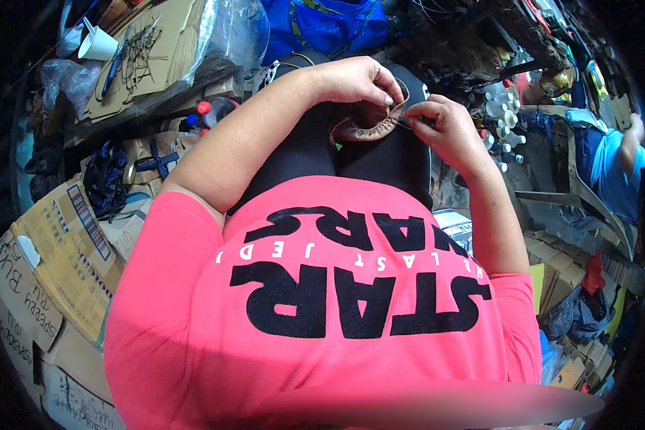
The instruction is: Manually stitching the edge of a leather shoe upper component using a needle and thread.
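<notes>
Left hand pinches the brown leather piece steady on the lap while right hand, just beside it, grips a thin tool closed-fingered.

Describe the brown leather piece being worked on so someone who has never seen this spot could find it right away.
Start at the person's pink printed shirt and follow both bare forearms up to the black-clad lap. There the left hand and right hand pinch a small curved brown leather piece. Its pale stitching along the edge sets it apart from the cardboard boxes around.

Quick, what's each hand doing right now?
Left hand: closed, gripping the brown stitched leather piece.
Right hand: closed, pinching the same piece's edge.
</notes>
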Demonstrator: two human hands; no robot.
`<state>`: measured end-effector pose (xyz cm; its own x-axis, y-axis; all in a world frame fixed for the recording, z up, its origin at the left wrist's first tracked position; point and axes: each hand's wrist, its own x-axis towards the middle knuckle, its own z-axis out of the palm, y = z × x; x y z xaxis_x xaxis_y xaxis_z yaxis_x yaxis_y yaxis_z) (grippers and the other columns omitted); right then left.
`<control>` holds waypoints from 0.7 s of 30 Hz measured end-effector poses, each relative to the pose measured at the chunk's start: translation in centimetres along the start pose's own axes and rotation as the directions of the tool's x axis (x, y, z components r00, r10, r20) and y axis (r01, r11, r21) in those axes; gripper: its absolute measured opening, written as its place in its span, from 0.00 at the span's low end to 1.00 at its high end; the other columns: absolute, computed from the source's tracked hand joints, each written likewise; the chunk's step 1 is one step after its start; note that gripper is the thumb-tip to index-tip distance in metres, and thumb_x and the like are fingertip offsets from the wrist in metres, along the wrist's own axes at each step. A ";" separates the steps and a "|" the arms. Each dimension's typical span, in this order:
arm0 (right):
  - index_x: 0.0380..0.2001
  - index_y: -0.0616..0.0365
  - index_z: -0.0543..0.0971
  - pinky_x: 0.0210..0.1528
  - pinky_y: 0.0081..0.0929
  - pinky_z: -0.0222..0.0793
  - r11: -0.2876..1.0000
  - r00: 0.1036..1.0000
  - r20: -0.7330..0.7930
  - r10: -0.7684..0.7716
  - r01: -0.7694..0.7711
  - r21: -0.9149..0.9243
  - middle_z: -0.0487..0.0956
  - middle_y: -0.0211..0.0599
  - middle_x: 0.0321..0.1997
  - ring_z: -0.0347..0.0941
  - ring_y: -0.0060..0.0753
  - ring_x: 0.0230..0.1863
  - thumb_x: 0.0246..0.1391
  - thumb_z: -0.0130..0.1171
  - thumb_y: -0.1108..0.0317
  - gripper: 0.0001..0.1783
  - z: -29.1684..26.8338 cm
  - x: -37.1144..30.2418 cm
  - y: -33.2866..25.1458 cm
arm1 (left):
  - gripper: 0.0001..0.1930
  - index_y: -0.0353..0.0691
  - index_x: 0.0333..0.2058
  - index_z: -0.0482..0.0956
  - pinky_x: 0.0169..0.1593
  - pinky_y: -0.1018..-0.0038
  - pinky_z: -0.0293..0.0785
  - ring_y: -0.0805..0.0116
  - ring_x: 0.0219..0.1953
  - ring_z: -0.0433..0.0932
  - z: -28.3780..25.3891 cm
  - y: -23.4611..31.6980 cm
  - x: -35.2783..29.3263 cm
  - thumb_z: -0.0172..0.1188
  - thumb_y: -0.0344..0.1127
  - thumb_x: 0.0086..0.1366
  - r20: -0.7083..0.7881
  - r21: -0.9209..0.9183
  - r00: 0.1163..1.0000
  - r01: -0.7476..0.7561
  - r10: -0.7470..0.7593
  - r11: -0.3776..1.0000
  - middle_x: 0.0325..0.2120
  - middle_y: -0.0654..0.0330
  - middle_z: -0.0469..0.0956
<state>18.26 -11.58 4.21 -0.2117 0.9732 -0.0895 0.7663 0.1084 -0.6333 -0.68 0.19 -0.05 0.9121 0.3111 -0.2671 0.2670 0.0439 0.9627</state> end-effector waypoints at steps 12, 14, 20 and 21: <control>0.31 0.54 0.82 0.34 0.29 0.69 0.989 0.994 0.006 -0.112 0.112 -0.099 0.74 0.39 0.26 0.73 0.40 0.31 0.42 0.65 0.70 0.09 0.4 1.4 0.4 | 0.11 0.36 0.41 0.79 0.44 0.76 0.73 0.76 0.35 0.76 0.0 0.1 0.3 0.57 0.29 0.59 -0.031 0.163 0.997 -0.059 0.065 0.985 0.32 0.63 0.80; 0.32 0.54 0.82 0.36 0.26 0.69 0.994 0.995 0.074 -0.064 0.057 0.096 0.73 0.34 0.27 0.72 0.33 0.32 0.44 0.64 0.71 0.08 0.2 1.4 1.3 | 0.12 0.36 0.42 0.78 0.44 0.76 0.73 0.76 0.35 0.76 -0.1 -0.1 0.2 0.58 0.28 0.58 0.018 0.129 0.998 -0.060 0.058 0.990 0.32 0.63 0.79; 0.34 0.55 0.83 0.43 0.22 0.67 0.914 0.978 0.210 -0.019 -0.068 0.401 0.75 0.28 0.32 0.71 0.22 0.37 0.51 0.60 0.74 0.07 0.2 1.8 4.3 | 0.14 0.36 0.43 0.77 0.45 0.76 0.72 0.77 0.36 0.76 -0.3 -0.8 0.5 0.60 0.26 0.55 0.058 0.039 0.996 -0.077 0.075 0.996 0.33 0.63 0.79; 0.35 0.55 0.83 0.44 0.21 0.67 0.906 0.973 0.225 -0.047 -0.054 0.420 0.75 0.28 0.33 0.71 0.23 0.38 0.51 0.60 0.74 0.07 0.2 1.9 4.5 | 0.14 0.36 0.43 0.77 0.45 0.76 0.72 0.77 0.36 0.76 -0.3 -0.9 0.6 0.60 0.26 0.55 0.058 0.038 0.995 -0.077 0.075 0.996 0.33 0.63 0.79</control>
<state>21.23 -9.23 1.03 -0.3787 0.8963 -0.2305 0.4504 -0.0391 -0.8920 -0.50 0.61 -1.04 0.9460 0.2578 -0.1963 0.2075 -0.0166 0.9781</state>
